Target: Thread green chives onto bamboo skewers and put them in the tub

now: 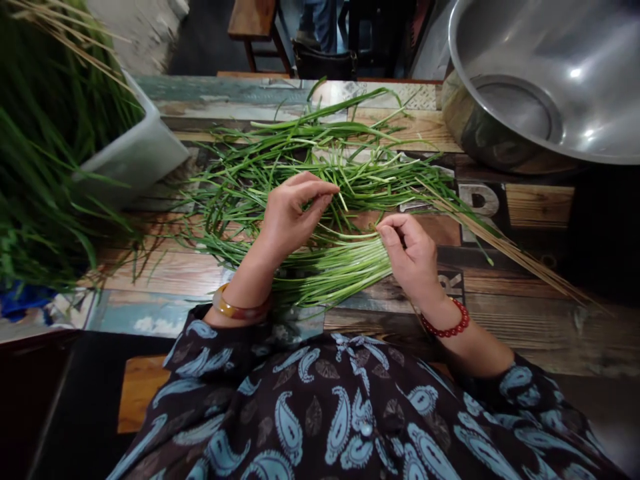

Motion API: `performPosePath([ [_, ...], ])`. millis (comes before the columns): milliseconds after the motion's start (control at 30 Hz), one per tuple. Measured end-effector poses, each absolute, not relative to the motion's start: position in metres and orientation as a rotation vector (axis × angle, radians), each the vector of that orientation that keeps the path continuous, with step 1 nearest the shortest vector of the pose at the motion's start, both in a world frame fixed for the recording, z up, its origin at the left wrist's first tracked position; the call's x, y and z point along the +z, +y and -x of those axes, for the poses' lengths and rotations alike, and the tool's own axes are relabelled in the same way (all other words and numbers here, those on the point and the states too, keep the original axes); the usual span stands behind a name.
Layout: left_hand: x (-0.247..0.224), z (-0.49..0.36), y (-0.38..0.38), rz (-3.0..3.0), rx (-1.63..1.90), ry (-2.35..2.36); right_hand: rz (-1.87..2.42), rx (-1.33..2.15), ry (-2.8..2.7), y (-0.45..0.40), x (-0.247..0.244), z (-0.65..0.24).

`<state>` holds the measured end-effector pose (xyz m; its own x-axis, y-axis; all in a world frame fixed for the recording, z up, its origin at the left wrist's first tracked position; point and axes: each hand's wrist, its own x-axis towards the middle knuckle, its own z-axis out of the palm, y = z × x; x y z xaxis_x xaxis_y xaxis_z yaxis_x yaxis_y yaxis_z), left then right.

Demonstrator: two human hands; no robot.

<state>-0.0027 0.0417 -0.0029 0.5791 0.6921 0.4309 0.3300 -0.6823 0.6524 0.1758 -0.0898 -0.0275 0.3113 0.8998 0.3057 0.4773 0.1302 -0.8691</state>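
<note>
A loose heap of long green garlic chives point(280, 150) is spread over the patchwork wooden table. Nearer to me lies a neater bundle of chives point(340, 270), its pale ends to the right. My left hand point(300, 210) hovers over the heap, thumb and forefinger pinched together; whatever sits between the tips is too small to name. At the bundle's pale ends, my right hand point(410, 253) is closed in a pinch at the end of a chive stalk. Its other fingers are curled in.
A white container point(145, 143) overflowing with chives stands at the left. A large steel basin point(505, 87) is at the back right. Thin straw-like strands point(520, 257) lie at the right. Beyond the table are a wooden stool point(253, 20) and a person's legs point(320, 23).
</note>
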Motion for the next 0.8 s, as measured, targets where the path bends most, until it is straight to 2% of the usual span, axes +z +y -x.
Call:
performPosePath([
  [367,-0.03,-0.01,0.054,-2.859,0.755,0.888,1.533,0.483,-1.313,-0.09,-0.028,-0.174],
  [600,-0.011,-0.011,0.047,-2.578,1.057,0.744,1.53,0.492,-1.316,-0.091,-0.029,-0.175],
  [800,0.001,-0.013,0.032,-2.502,1.067,0.667,1.524,0.487,-1.318,-0.091,-0.026,-0.174],
])
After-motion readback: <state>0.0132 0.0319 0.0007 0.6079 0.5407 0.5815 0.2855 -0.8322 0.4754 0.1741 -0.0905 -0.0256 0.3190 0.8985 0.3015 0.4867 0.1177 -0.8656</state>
